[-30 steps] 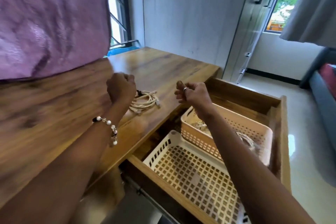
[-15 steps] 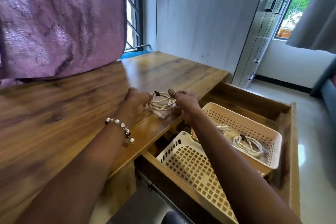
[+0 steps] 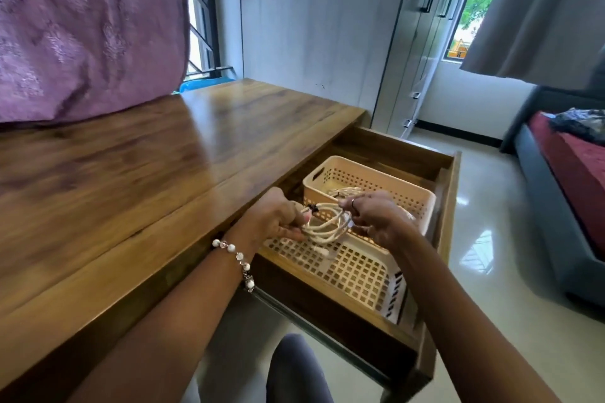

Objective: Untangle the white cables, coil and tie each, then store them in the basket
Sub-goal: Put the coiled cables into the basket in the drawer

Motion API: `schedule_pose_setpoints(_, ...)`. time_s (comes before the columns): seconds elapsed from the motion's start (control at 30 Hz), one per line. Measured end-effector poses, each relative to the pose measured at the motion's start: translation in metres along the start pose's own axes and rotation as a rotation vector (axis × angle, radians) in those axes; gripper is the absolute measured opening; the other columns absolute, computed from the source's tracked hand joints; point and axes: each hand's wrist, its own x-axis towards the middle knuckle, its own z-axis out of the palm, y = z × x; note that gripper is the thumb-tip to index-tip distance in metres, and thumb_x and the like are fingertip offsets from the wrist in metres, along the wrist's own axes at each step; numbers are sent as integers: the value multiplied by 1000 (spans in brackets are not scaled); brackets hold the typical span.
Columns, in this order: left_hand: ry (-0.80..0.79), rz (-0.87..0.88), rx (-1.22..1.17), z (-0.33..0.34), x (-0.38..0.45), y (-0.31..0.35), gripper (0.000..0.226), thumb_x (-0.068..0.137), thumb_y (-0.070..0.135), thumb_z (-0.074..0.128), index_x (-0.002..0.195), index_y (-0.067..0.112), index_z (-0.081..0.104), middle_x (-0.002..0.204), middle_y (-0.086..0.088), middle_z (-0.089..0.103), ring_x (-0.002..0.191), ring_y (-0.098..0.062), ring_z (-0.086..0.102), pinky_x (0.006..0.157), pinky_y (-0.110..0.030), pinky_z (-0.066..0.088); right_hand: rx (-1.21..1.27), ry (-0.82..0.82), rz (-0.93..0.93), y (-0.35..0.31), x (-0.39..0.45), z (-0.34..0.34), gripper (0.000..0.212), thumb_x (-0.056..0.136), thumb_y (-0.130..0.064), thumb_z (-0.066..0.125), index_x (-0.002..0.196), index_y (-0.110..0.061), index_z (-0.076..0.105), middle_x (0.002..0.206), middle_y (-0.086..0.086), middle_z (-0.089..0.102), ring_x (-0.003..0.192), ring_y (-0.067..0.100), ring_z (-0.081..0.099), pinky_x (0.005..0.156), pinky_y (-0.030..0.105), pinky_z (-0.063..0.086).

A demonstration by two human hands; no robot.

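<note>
Both hands, the left hand and the right hand, have their fingers pinched on a tied cable coil held between them above the open drawer, and its dangling plug could snag the basket just beyond.

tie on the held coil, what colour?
Black, on the coiled white cable near the left hand; head view.
</note>
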Motion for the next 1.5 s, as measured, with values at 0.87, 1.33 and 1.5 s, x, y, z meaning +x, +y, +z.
schedule_pose_setpoints(0.87, 193, 726, 489, 43, 6, -10, 20, 89, 10, 62, 108, 9, 67, 100, -9, 69, 78, -12, 68, 70, -26, 60, -591, 691, -136, 70, 1, -86, 57, 91, -32, 61, 137, -12, 37, 127, 16, 56, 113, 36, 55, 88, 48, 51)
schedule_pose_setpoints(1.33, 621, 780, 788, -7, 5, -1, 21, 92, 21, 57, 106, 19, 71, 102, -6, 71, 102, -24, 60, 91, -41, 44, -338, 702, -148, 57, 39, -38, 37, 91, -30, 62, 116, -7, 46, 110, 12, 64, 92, 26, 67, 55, 25, 50)
schedule_pose_setpoints(1.5, 673, 521, 827, -44, 8, -3, 26, 88, 27, 59, 111, 20, 69, 115, -9, 66, 117, -29, 52, 95, -44, 38, -221, 690, -165, 47, 73, 9, 43, 91, -36, 60, 121, -8, 46, 111, 10, 65, 91, 25, 69, 62, 29, 57)
